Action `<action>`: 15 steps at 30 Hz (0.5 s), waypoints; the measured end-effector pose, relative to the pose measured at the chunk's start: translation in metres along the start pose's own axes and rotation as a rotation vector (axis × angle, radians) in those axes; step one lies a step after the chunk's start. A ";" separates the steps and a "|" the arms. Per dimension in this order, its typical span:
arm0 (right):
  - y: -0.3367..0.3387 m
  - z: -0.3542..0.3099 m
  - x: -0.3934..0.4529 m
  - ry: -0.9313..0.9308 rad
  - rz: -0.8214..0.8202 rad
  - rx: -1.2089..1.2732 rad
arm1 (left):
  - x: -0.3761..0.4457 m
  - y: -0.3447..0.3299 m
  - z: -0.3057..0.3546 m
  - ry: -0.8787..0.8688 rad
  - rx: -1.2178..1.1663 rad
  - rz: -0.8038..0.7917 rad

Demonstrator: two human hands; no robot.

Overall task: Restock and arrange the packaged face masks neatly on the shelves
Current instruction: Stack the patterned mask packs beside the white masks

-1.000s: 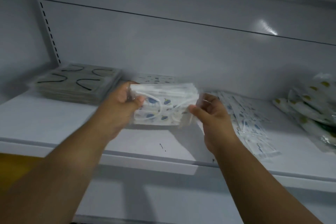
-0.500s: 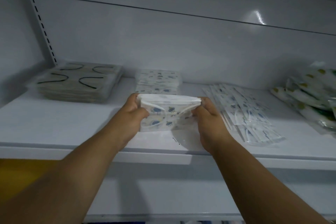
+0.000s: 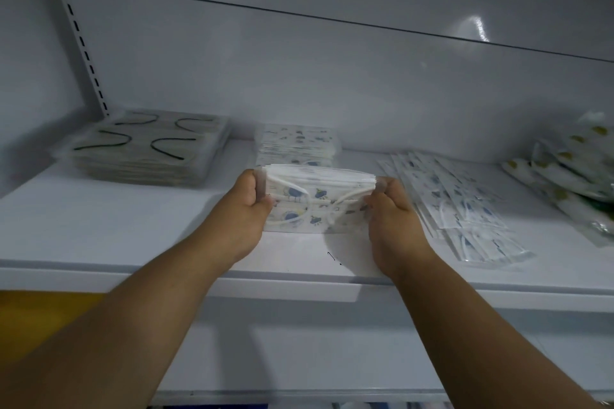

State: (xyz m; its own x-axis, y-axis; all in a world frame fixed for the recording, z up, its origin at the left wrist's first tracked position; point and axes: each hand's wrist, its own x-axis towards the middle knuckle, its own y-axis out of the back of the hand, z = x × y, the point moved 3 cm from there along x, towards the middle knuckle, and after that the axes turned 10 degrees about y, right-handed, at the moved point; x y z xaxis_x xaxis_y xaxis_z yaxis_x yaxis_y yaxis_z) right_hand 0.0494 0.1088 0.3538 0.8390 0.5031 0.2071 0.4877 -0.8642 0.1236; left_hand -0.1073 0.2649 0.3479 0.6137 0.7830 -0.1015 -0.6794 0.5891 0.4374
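A bundle of packaged white face masks with blue prints (image 3: 315, 199) stands on edge on the white shelf (image 3: 133, 236), at its middle. My left hand (image 3: 246, 206) grips the bundle's left end and my right hand (image 3: 388, 209) grips its right end, thumbs in front. Just behind it lies a flat stack of the same printed masks (image 3: 297, 141). To the right, several packets of blue-printed masks (image 3: 465, 209) lie fanned out loosely.
A stack of grey packets with black ear loops (image 3: 146, 146) lies at the shelf's back left. Packets with yellow-green prints (image 3: 571, 169) are piled at the far right. The shelf's front edge (image 3: 299, 285) runs below my wrists; a slotted upright (image 3: 79, 33) stands at the left.
Both hands have brought the bundle down from above the shelf onto its surface, uncovering the flat stack behind. In the last half second the hold stays nearly still.
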 end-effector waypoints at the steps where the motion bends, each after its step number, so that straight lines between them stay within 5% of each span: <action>1: 0.001 0.000 0.002 0.013 -0.013 -0.022 | 0.002 0.002 0.000 0.005 0.017 0.010; 5: 0.005 0.001 0.008 0.073 -0.115 -0.149 | 0.009 0.017 -0.004 -0.020 0.003 0.085; 11: 0.002 0.007 0.021 0.120 -0.163 -0.331 | 0.027 0.026 -0.012 0.105 -0.406 0.037; 15: -0.005 0.005 0.041 0.137 -0.120 -0.317 | 0.043 0.031 -0.011 0.030 -0.233 0.142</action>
State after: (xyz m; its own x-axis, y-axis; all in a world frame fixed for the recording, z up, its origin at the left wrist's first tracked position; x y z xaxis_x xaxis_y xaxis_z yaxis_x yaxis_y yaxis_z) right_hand 0.0827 0.1333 0.3571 0.7300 0.6148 0.2985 0.4636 -0.7663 0.4448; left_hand -0.1065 0.3196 0.3473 0.4959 0.8645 -0.0820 -0.8340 0.5004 0.2324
